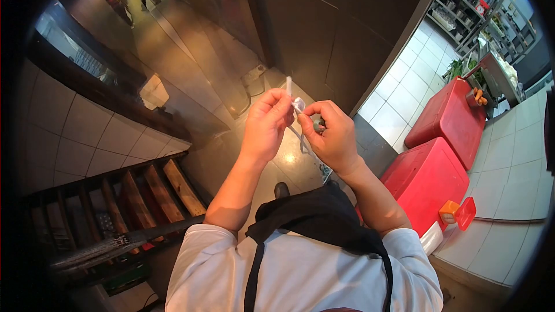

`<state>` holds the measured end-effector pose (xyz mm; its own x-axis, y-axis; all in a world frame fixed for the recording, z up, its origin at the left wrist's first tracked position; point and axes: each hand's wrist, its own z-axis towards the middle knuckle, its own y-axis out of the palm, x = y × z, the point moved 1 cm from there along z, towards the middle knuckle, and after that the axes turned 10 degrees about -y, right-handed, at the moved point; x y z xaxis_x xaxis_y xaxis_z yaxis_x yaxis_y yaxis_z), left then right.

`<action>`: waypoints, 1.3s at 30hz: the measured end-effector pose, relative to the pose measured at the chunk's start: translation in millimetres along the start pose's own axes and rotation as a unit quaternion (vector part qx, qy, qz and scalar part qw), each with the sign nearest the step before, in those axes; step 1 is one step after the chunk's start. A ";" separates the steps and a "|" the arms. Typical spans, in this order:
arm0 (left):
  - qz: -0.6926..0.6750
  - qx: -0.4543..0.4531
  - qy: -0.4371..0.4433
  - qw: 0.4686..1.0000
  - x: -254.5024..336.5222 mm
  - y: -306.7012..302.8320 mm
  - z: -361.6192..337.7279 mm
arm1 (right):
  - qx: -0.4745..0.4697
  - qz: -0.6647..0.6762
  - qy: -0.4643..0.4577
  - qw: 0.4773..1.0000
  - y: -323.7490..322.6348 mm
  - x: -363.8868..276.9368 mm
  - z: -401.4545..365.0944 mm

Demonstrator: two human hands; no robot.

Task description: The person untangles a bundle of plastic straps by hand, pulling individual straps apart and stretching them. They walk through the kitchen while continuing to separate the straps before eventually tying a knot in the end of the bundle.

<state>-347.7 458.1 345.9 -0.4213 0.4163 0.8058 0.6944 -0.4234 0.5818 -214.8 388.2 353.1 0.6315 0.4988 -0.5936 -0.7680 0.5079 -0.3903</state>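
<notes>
Both hands are raised close together in front of my chest. My left hand [267, 122] is closed in a pinch, with a short, whitish tube-like piece [289, 85] sticking up from its fingertips. Pinched by my right hand [333, 136] is a small white piece [299, 104] that lies between the two hands. A grey rounded part [318, 125] shows in the curl of the right fingers. Below the hands hangs a thin grey cord [303, 143]; whether it joins the white pieces is hidden by the fingers.
Two red bins [425, 182] stand along the tiled wall at right, an orange box [448, 212] near them. A wooden slatted rack [130, 196] is at lower left. Ahead is a dark panel [329, 23]; kitchen shelves [459, 17] stand beyond a doorway.
</notes>
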 end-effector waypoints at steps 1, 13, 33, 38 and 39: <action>-0.022 -0.015 -0.009 1.000 -0.2 -5.0 0.9 | -0.001 0.029 0.027 0.999 0.0 -1.9 0.0; -0.107 0.002 0.005 0.994 0.9 -3.4 4.7 | -0.087 0.129 0.067 0.986 11.5 -5.7 -1.3; -0.228 0.221 0.213 0.924 131.9 -184.4 63.2 | 0.178 0.574 0.287 0.746 -97.7 52.4 -56.3; -0.186 0.028 0.207 0.960 132.8 -151.1 53.2 | 0.167 0.359 0.295 0.870 -123.7 62.6 -48.8; -0.187 -0.001 0.196 0.963 134.9 -132.8 47.0 | 0.133 0.307 0.320 0.886 -130.5 75.2 -53.5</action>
<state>-469.4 608.4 372.2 -0.8297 0.2040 0.5196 0.4504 -0.3052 0.8390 -72.8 321.8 321.7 -0.1523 0.2818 -0.9473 -0.8395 0.4689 0.2744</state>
